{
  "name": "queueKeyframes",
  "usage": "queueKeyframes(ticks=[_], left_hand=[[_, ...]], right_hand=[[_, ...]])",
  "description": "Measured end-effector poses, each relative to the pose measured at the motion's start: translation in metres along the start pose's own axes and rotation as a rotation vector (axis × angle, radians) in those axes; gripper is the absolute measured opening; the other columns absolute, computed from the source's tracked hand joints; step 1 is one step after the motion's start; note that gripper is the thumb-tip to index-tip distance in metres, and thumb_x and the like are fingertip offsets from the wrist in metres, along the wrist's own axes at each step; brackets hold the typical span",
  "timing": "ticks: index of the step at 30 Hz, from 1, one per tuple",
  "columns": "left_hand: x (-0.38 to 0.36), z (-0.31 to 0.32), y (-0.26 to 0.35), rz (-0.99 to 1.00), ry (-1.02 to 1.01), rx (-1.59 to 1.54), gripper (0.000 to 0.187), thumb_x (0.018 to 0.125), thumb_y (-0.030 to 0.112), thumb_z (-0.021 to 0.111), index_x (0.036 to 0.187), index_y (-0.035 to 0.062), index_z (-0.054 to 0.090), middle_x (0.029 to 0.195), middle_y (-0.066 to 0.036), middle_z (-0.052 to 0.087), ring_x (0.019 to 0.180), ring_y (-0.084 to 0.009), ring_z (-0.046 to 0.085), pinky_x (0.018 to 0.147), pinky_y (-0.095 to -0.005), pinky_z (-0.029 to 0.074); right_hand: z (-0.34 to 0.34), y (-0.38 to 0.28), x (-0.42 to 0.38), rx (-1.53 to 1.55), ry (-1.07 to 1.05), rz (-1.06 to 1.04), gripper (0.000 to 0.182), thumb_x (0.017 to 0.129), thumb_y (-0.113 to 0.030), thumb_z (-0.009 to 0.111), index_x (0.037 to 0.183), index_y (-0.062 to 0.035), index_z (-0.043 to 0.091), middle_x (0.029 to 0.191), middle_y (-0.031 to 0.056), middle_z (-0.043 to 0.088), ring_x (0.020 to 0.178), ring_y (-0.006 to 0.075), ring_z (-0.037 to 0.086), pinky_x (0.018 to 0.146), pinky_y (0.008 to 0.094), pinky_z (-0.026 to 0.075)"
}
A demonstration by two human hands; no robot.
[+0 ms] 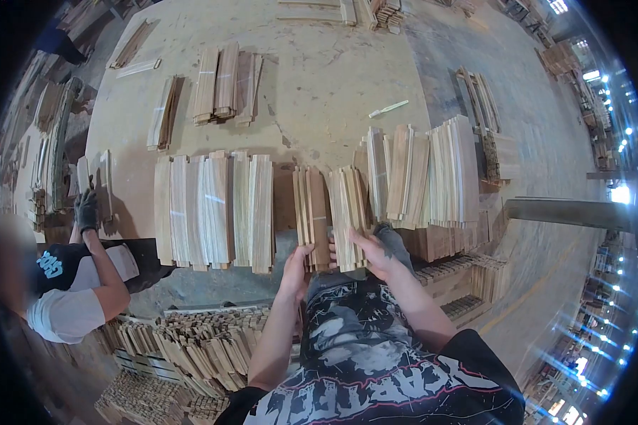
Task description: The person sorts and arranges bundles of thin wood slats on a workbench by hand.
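Observation:
My left hand (pixel 299 268) is closed around the near end of a small bundle of wood strips (pixel 310 209). A second bundle of wood strips (pixel 347 212) is gripped by my right hand (pixel 373 253), its thumb lying over the top. A narrow gap separates the two bundles, and both reach over the table's near edge. To the left lies a wide row of wood strips (pixel 213 212) set side by side. Close by on the right is another row of strips (pixel 432 173), slightly fanned. The fingers under both bundles are partly hidden.
Smaller stacks of strips (pixel 225 81) lie farther back on the table (pixel 319 92), with a pale brush-like tool (pixel 388 108) at right. A co-worker's gloved hand (pixel 87 211) is at far left. Piled wood (pixel 213 347) stands behind me; a metal beam (pixel 567 211) juts in at right.

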State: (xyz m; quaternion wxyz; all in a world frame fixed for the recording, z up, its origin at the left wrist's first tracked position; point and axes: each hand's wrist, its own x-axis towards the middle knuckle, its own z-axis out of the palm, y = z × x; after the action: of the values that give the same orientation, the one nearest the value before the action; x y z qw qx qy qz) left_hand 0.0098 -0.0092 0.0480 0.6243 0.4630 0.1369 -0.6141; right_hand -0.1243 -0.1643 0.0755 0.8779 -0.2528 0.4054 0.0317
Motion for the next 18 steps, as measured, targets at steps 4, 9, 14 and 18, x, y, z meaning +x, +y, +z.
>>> queueKeyframes(ticks=[4, 9, 14, 18], left_hand=[[0.002, 0.000, -0.003, -0.023, 0.036, -0.032, 0.041, 0.095, 0.027, 0.053, 0.123, -0.0030, 0.055, 0.109, -0.012, 0.067, 0.099, -0.0216, 0.066, 0.087, -0.0382, 0.053], [-0.001, 0.008, -0.002, 0.014, 0.044, 0.022, 0.047, 0.095, 0.030, 0.060, 0.128, -0.0027, 0.052, 0.117, -0.012, 0.065, 0.105, -0.0217, 0.064, 0.090, -0.0375, 0.051], [-0.001, 0.009, -0.005, 0.053, 0.001, 0.007, 0.050, 0.094, 0.028, 0.064, 0.131, -0.0025, 0.050, 0.122, -0.013, 0.062, 0.108, -0.0223, 0.062, 0.092, -0.0385, 0.049], [0.000, 0.008, -0.004, 0.039, -0.027, 0.099, 0.047, 0.093, 0.025, 0.066, 0.129, -0.0005, 0.051, 0.118, -0.012, 0.063, 0.104, -0.0215, 0.063, 0.088, -0.0363, 0.052]], right_hand=[[-0.004, 0.005, 0.001, -0.037, 0.105, -0.031, 0.051, 0.096, -0.038, 0.061, 0.128, 0.0010, 0.056, 0.119, 0.0106, 0.064, 0.105, 0.0197, 0.065, 0.088, 0.0345, 0.055], [-0.006, 0.007, -0.002, -0.125, 0.117, -0.058, 0.050, 0.093, -0.029, 0.065, 0.132, 0.0007, 0.054, 0.125, 0.0106, 0.062, 0.110, 0.0178, 0.062, 0.095, 0.0311, 0.048], [0.001, 0.008, -0.009, -0.166, 0.190, -0.062, 0.059, 0.089, -0.034, 0.070, 0.132, 0.0028, 0.054, 0.126, 0.0108, 0.061, 0.118, 0.0176, 0.056, 0.101, 0.0314, 0.042], [-0.002, 0.012, -0.011, -0.266, 0.208, -0.104, 0.066, 0.088, -0.041, 0.070, 0.131, 0.0064, 0.053, 0.125, 0.0135, 0.061, 0.117, 0.0185, 0.056, 0.101, 0.0311, 0.042]])
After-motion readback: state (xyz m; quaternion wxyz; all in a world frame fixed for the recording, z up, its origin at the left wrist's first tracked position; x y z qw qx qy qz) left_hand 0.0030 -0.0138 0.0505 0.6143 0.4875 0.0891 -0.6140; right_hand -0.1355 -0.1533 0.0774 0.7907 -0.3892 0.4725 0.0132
